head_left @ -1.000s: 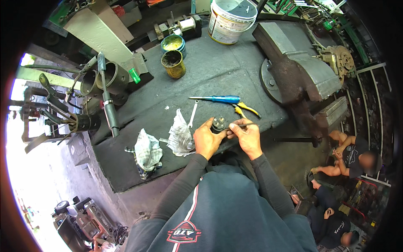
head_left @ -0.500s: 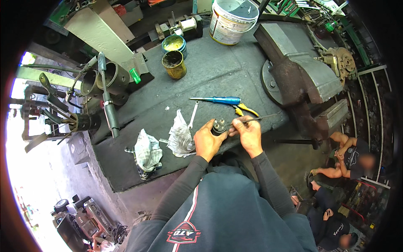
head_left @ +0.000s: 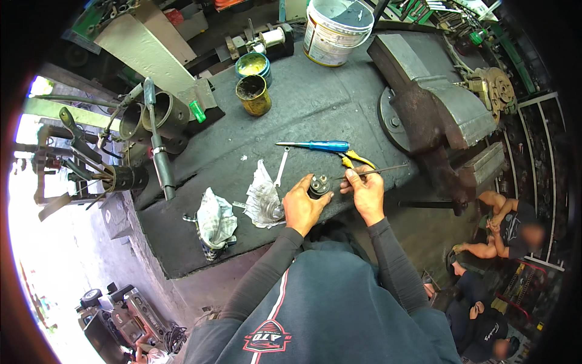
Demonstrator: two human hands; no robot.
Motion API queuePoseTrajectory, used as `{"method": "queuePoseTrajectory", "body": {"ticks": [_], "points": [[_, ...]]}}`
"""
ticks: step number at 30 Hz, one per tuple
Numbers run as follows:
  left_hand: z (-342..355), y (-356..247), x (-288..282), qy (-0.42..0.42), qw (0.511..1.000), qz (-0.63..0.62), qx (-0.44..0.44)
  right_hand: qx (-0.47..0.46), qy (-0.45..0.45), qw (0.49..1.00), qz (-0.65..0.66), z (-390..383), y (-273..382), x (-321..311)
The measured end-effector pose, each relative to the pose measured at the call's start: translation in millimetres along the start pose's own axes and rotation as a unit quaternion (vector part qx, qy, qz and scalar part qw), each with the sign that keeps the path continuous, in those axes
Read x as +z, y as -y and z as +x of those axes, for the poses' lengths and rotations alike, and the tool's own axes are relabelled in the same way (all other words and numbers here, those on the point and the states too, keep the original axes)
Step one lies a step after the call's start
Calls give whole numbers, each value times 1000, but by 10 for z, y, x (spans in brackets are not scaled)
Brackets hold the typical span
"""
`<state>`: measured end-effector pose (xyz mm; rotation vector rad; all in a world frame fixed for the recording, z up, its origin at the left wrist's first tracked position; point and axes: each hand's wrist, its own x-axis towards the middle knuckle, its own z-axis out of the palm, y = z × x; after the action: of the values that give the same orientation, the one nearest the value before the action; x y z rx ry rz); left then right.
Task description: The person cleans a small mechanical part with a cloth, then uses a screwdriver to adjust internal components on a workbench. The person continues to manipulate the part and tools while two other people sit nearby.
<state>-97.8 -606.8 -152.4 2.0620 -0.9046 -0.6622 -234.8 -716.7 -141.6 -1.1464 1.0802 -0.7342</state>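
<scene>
My left hand [head_left: 303,206] is closed around a small dark cylindrical part [head_left: 319,185] with short metal posts on top. Just right of it, my right hand [head_left: 364,194] pinches a thin dark rod [head_left: 388,169], which points out to the right. On the bench [head_left: 182,255], a blue-handled screwdriver [head_left: 321,146] lies above yellow-handled pliers [head_left: 362,159]. A pale wrench [head_left: 282,164], a crumpled greyish paper [head_left: 260,194] and a folded rag [head_left: 215,224] lie left of my hands.
A large vise [head_left: 442,115] occupies the bench's right. A white bucket [head_left: 333,42], grease tub [head_left: 253,64] and yellow tin [head_left: 252,96] stand behind. Metal tubes with tools [head_left: 163,115] are at left. Two seated people [head_left: 509,224] [head_left: 485,333] are at right, another partly visible at lower left.
My right hand has moved rightward, away from the part in my left hand, with the rod now extending further to the right. My left hand stays around the part.
</scene>
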Motion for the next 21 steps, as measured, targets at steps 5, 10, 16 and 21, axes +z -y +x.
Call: {"method": "queuePoseTrajectory", "body": {"ticks": [5, 10, 16, 21], "points": [[0, 14, -11, -1, 1000, -6, -5, 10, 60, 998, -8, -33, 47, 45], [-3, -20, 1, -2, 1000, 4, -4, 24, 94, 995, -31, -99, 62, 32], [31, 9, -22, -4, 1000, 29, 8, 15, 50, 998, -28, 71, 62, -58], [7, -12, 9, -5, 1000, 5, 1, 17, 17, 1000, 4, 52, -16, -69]]}}
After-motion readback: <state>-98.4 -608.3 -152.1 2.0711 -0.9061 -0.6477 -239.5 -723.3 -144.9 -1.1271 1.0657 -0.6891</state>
